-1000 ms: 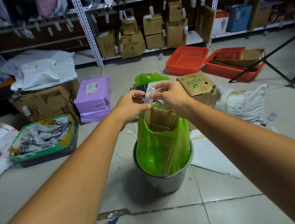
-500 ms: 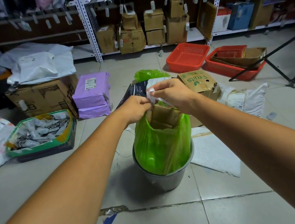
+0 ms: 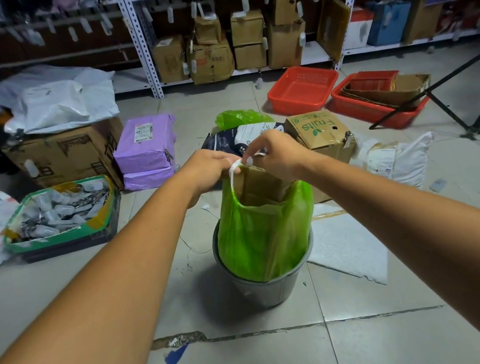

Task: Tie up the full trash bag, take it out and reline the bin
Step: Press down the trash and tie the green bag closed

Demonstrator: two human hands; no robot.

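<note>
Fingers of left hand [image 3: 209,169] and right hand [image 3: 279,155] clenched on handles of green plastic trash bag [image 3: 269,234], round grey plastic bin [image 3: 267,291] below them.

The pale handles of the green bag [image 3: 265,241] vanish inside the curled fingers of the left hand [image 3: 208,171] and right hand [image 3: 279,155], so whether a knot sits there cannot be told. The bag hides the inside of the grey bin [image 3: 267,292] and all but the top of the cardboard [image 3: 261,184] it holds. The black tripod [image 3: 476,108] is cut by the right edge, the purple parcel's label [image 3: 143,133] is too small to read, and the tags [image 3: 170,14] hanging from the far shelves are blurred.
</note>
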